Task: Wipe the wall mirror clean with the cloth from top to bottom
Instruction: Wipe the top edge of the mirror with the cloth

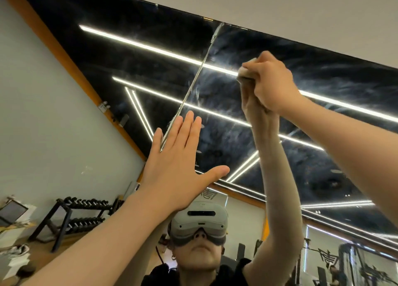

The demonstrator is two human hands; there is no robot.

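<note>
arms: both bare to the edge of the view, no sleeves, watch or rings showing
left hand: bare, no glove
right hand: bare, no glove
headset, seen in the mirror's reflection: pale grey shell, dark sensor bar across the front, dark face padding
top: black, collar region only
ear: small hoop earring

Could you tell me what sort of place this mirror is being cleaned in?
Most likely a gym. A dumbbell rack stands by the wall at lower left, the wall mirror is large and panelled, and its lower right reflects what look like exercise machines.
</note>
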